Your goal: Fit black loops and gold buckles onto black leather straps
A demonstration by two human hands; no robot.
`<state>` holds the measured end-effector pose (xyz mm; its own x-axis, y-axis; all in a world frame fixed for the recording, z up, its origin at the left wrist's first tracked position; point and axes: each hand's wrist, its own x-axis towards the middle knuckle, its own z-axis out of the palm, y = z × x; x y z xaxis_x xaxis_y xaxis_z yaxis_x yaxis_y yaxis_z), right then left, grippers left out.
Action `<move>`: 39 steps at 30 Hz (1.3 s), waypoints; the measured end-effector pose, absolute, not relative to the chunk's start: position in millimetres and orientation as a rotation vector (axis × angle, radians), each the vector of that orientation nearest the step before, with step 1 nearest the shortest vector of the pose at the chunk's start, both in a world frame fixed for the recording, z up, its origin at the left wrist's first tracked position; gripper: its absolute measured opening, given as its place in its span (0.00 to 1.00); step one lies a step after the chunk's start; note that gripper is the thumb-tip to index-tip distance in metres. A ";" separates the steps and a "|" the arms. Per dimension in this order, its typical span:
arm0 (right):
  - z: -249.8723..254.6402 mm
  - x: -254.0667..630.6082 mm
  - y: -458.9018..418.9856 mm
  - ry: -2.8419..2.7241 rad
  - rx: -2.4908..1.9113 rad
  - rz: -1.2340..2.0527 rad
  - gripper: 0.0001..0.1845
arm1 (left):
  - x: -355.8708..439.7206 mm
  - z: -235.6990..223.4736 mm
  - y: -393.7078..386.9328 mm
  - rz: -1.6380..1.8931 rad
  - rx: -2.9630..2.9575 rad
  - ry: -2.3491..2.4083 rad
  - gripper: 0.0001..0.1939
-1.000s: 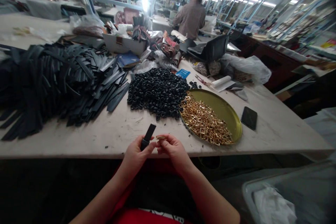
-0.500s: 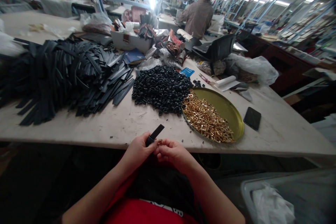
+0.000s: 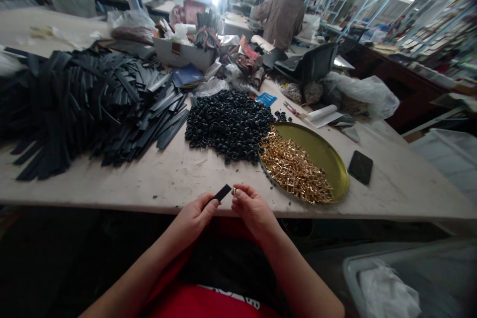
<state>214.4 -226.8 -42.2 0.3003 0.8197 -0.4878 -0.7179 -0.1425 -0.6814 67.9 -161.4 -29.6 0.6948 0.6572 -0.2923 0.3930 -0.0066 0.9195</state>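
Your left hand pinches a black strap over the table's front edge | your right hand pinches a gold buckle beside its tip | working room before the black loops

Head-worn view, facing forward, angled down

left hand holds black strap, right hand gold piece.
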 end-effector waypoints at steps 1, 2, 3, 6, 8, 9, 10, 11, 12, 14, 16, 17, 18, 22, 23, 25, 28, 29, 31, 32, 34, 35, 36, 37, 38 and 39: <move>-41.4 214.9 -224.9 -0.035 -1.032 1.373 0.19 | 67.1 -28.3 -162.1 0.240 1.681 0.865 0.17; -41.3 214.7 -223.7 0.026 -0.995 1.410 0.20 | 66.7 -27.1 -162.5 0.221 1.728 0.855 0.17; -41.8 213.8 -223.2 0.060 -0.970 1.438 0.20 | 66.8 -26.0 -162.5 0.205 1.766 0.847 0.17; -45.7 208.1 -225.1 0.053 -0.980 1.453 0.19 | 68.9 -23.9 -160.7 0.138 1.851 0.851 0.16; -48.8 203.4 -227.3 -0.025 -1.038 1.430 0.18 | 71.5 -23.4 -159.1 0.095 1.873 0.836 0.16; -50.0 201.1 -228.2 -0.089 -1.076 1.413 0.17 | 72.9 -23.2 -158.7 0.091 1.863 0.820 0.16; -51.0 199.0 -228.9 -0.158 -1.120 1.391 0.17 | 74.2 -23.2 -158.8 0.102 1.838 0.807 0.15; -51.6 197.0 -229.4 -0.222 -1.168 1.354 0.16 | 75.4 -23.2 -159.3 0.127 1.802 0.798 0.14; -51.9 195.3 -229.9 -0.276 -1.215 1.308 0.16 | 76.2 -23.3 -160.0 0.158 1.758 0.794 0.13; -51.6 192.9 -231.1 -0.355 -1.288 1.209 0.15 | 76.8 -23.9 -161.8 0.193 1.660 0.800 0.12; -50.8 192.1 -233.0 -0.447 -1.336 1.141 0.14 | 75.9 -25.6 -163.3 0.194 1.586 0.817 0.12; -50.4 192.2 -234.1 -0.508 -1.356 1.121 0.13 | 75.0 -26.8 -163.8 0.189 1.563 0.828 0.13; -50.0 192.6 -235.3 -0.562 -1.376 1.111 0.13 | 74.1 -28.3 -164.3 0.180 1.542 0.839 0.14; -49.6 194.9 -238.0 -0.579 -1.412 1.142 0.14 | 72.3 -33.3 -167.2 0.138 1.400 0.845 0.15; -49.6 195.3 -238.2 -0.564 -1.407 1.157 0.14 | 72.5 -33.6 -168.3 0.134 1.361 0.845 0.15; -49.3 195.8 -238.6 -0.573 -1.401 1.166 0.14 | 73.4 -32.5 -170.8 0.143 1.314 0.849 0.15; -47.6 196.6 -240.5 -0.676 -1.457 1.081 0.15 | 74.6 -28.1 -174.9 0.157 1.286 0.855 0.14; -46.8 197.0 -241.4 -0.730 -1.491 1.030 0.15 | 74.8 -26.4 -176.2 0.163 1.279 0.857 0.14; -45.3 198.2 -242.9 -0.832 -1.548 0.930 0.15 | 74.7 -23.3 -178.5 0.178 1.264 0.860 0.14; -44.7 198.9 -243.4 -0.866 -1.565 0.900 0.15 | 74.4 -22.2 -179.6 0.185 1.256 0.862 0.14; -44.1 200.2 -243.5 -0.882 -1.569 0.902 0.16 | 73.8 -21.5 -181.3 0.194 1.237 0.859 0.14; -44.0 200.5 -243.4 -0.860 -1.554 0.948 0.16 | 73.4 -22.0 -182.0 0.200 1.229 0.857 0.14; -44.0 200.4 -243.4 -0.822 -1.528 1.014 0.16 | 73.0 -22.9 -182.7 0.205 1.223 0.858 0.14; -44.1 199.9 -243.5 -0.778 -1.495 1.080 0.16 | 72.6 -24.1 -183.2 0.212 1.225 0.864 0.13; -44.3 198.9 -244.0 -0.747 -1.464 1.129 0.16 | 72.1 -25.3 -183.7 0.221 1.241 0.874 0.13; -44.6 197.7 -244.9 -0.737 -1.440 1.146 0.15 | 71.8 -26.4 -184.2 0.239 1.272 0.891 0.13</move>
